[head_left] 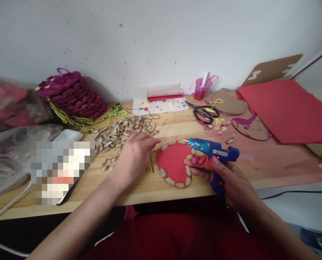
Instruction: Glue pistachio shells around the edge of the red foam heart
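My right hand [231, 180] grips a blue hot glue gun [213, 150], fingers at its orange trigger and an orange light glowing on its side. The metal nozzle points left above the top edge of a red heart-shaped piece [174, 162]. Peanuts [180, 185] in their shells line much of the heart's rim; a stretch on its left side is bare red. My left hand [135, 153] hovers left of the heart, fingers loosely bent and pointing right, nothing visible in them. Below its fingertips, yellowish cords [151, 162] lie beside the heart. Behind it spreads a peanut pile [131, 128].
Black-handled scissors [204, 112], a pink cup [201, 89] and cardboard pieces [228, 103] stand behind the gun. Red sheets [290, 112] lie right. At left are a purple craft piece [74, 94], plastic bags [12, 155] and a blurred-out device [63, 173] near a white cable.
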Available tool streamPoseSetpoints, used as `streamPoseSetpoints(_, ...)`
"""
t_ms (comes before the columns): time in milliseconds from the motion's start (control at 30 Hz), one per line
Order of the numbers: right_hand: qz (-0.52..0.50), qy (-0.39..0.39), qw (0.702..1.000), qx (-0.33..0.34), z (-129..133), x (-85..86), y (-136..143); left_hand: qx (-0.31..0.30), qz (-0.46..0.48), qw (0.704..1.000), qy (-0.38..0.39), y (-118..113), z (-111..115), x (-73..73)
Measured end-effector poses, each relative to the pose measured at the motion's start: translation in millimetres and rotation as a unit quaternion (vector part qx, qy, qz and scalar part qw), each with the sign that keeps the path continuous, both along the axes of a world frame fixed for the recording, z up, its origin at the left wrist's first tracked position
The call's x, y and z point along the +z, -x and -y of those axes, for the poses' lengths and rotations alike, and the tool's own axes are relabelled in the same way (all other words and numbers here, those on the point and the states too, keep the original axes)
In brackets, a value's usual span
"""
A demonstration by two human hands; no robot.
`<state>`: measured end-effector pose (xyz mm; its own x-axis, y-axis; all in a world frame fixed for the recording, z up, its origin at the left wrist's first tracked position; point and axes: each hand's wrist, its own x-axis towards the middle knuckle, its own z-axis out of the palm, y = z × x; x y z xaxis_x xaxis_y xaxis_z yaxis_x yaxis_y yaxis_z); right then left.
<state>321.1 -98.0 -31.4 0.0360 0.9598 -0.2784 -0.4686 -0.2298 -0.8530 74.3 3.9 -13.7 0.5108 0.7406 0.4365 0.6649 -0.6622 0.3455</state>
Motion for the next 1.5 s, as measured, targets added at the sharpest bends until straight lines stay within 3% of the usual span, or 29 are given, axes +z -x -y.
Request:
streamPoseSetpoints(133, -0.001, 0.003, 1.0, 0.001, -1.0, -0.7, -0.6, 0.029, 0.004, 1.0, 0.005, 1.8, -0.5, 5.8)
streamPoseSetpoints(333, 0.0, 0.006, 1.0, 0.007, -0.2, -0.8, -2.2, 0.031, 0.118, 0.979, 0.161, 13.7, -2.3, 28.1)
streamPoseSetpoints(500, 0.008, 0.009, 1.0, 0.008, -0.1, 0.2, -1.9, 0.015, 0.175, 0.971, 0.163, 9.3, -0.2, 33.8)
streamPoseSetpoints(567, 0.012, 0.012, 1.0, 0.006, -0.6, 0.8, -1.5, 0.014, 0.2, 0.956, 0.215, 7.9, -0.2, 31.7)
streamPoseSetpoints(733, 0.023, 0.003, 1.0, 0.011, -2.2, 1.8, -0.2, -0.026, 0.265, 0.883, 0.387, 12.4, -1.3, 21.0)
streamPoseSetpoints(833, 0.026, 0.007, 1.0, 0.007, -2.6, 2.6, 0.5, -0.045, 0.215, 0.912, 0.346, 16.4, 0.5, 14.7)
streamPoseSetpoints(933, 0.026, 0.011, 1.0, -0.002, -1.8, 5.0, 1.5, -0.046, 0.103, 0.971, 0.212, 19.5, 4.0, 9.0)
streamPoseSetpoints(1000, 0.023, 0.014, 1.0, -0.011, -0.3, 7.1, 2.0, -0.042, 0.04, 0.988, 0.143, 20.3, 6.8, 5.4)
streamPoseSetpoints(1200, 0.027, 0.03, 0.998, -0.047, 7.7, 12.7, -3.8, -0.047, -0.017, 0.992, 0.113, 10.6, 19.4, -2.6)
streamPoseSetpoints(1500, 0.071, -0.021, 0.99, -0.121, 18.5, 27.1, -17.4, -0.069, 0.022, 0.993, 0.096, -30.1, 49.6, -13.7)
